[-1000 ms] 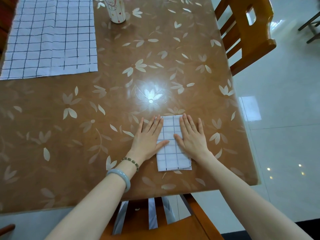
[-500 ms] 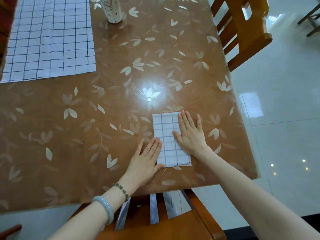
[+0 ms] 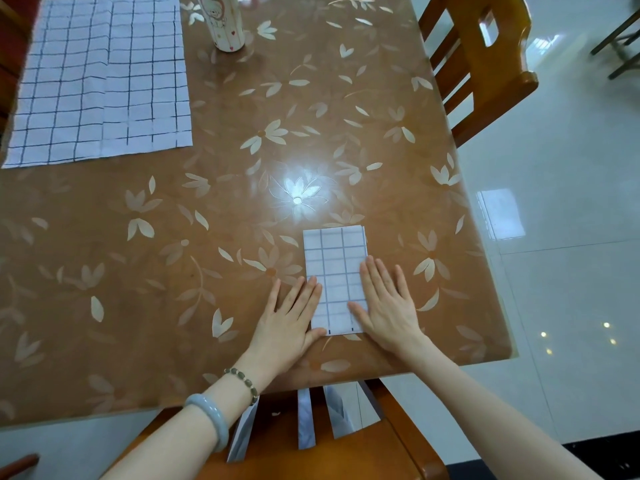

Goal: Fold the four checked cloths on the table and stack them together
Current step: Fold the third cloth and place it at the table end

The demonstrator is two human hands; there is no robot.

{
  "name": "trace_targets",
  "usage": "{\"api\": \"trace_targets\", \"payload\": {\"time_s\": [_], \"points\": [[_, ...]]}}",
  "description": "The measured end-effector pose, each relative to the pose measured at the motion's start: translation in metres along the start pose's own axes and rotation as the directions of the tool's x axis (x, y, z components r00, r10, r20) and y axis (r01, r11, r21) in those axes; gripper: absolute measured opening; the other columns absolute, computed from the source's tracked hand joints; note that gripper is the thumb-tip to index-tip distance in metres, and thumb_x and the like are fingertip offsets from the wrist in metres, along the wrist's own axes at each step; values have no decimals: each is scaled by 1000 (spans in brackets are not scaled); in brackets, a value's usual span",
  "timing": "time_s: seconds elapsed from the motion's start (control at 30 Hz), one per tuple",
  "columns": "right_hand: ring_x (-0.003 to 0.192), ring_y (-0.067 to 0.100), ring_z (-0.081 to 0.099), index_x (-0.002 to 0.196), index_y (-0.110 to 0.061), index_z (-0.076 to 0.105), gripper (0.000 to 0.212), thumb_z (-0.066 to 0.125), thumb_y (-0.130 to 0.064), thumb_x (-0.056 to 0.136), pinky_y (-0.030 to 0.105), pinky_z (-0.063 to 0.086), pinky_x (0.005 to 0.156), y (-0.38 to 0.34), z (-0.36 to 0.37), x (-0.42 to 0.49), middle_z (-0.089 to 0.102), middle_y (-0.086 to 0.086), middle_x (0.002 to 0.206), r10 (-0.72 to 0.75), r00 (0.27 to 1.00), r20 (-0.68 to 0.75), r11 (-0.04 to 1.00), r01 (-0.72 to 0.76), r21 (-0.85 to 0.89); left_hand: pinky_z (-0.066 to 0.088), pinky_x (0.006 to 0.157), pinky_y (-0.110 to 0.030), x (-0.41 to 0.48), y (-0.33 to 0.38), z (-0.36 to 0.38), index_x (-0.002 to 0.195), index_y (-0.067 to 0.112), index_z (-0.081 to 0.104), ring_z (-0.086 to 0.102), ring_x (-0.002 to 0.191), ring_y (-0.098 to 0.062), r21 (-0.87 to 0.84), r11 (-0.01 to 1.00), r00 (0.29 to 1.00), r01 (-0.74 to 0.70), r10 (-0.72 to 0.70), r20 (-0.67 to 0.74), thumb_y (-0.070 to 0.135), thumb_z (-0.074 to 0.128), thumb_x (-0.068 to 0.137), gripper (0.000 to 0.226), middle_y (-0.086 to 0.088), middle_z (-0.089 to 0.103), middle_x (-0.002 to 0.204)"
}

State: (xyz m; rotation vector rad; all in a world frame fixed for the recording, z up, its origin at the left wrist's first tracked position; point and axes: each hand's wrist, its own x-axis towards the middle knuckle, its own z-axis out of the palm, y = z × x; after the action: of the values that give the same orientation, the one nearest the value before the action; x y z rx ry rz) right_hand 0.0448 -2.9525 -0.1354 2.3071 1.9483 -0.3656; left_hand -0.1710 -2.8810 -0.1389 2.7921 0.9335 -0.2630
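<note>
A folded checked cloth (image 3: 334, 261) lies as a narrow upright rectangle near the table's front right. My left hand (image 3: 292, 318) rests flat with fingers together along its lower left edge. On the cloth's lower right edge, my right hand (image 3: 386, 308) presses flat, fingers spread a little. Neither hand grips anything. At the far left lies a large unfolded pile of checked cloth (image 3: 100, 77), spread flat with overlapping layers.
The brown table (image 3: 173, 258) has a glossy leaf-patterned cover. A decorated cup (image 3: 225, 24) stands at the back near the unfolded cloth. One wooden chair (image 3: 485, 64) stands at the right side and another (image 3: 311, 441) under the front edge. White tiled floor lies to the right.
Both hands slid down the folded cloth toward me, the left first, then the right. The cloth's upper half is now uncovered.
</note>
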Motion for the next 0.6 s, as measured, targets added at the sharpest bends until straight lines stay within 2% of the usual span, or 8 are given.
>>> {"api": "trace_targets", "payload": {"time_s": [0.13,0.2,0.3,0.37,0.47,0.6], "points": [[145,24,4,149,-4,17,78,10,-60,95,49,2,115,11,-8,-5,14,15,157,44,999,-12,999,-44,1,14,113,-56,0,-1,-2,149,9,24,24,144,-25,-12,1000,1000,1,-1,-7,59,25,92,76,-9,30,155],[145,27,-3,149,-4,13,76,18,-57,94,48,1,116,1,-20,2,4,17,157,69,996,-63,995,-64,77,14,112,-56,2,-1,-4,148,9,26,22,144,-26,-20,1000,1000,0,0,-9,60,27,90,77,-9,34,153],[145,33,11,146,-5,29,65,29,-43,93,43,12,117,-18,-40,22,15,21,156,29,993,-110,978,-6,209,13,112,-54,6,-3,-8,145,10,30,22,142,-28,-7,1000,1000,-10,10,3,63,30,87,78,-9,40,150],[142,35,23,143,-4,36,60,27,-41,96,44,21,114,-25,-41,34,25,22,152,-85,992,-89,981,99,164,12,112,-53,9,-5,-10,144,11,34,23,142,-29,4,1000,1000,-19,19,10,66,32,86,79,-8,41,149],[139,31,31,143,-3,35,67,9,-48,100,47,18,116,-23,-30,42,32,18,150,-203,979,30,977,201,66,11,113,-53,9,-7,-11,143,13,38,21,142,-28,2,1000,1000,-17,17,7,68,33,85,80,-5,41,149],[141,24,26,145,-5,27,73,5,-55,98,47,11,113,0,-19,32,31,12,152,-136,983,122,991,136,10,9,113,-53,8,-10,-9,143,16,38,17,143,-28,-12,1000,1000,-11,11,9,70,32,85,80,-3,39,151]]}}
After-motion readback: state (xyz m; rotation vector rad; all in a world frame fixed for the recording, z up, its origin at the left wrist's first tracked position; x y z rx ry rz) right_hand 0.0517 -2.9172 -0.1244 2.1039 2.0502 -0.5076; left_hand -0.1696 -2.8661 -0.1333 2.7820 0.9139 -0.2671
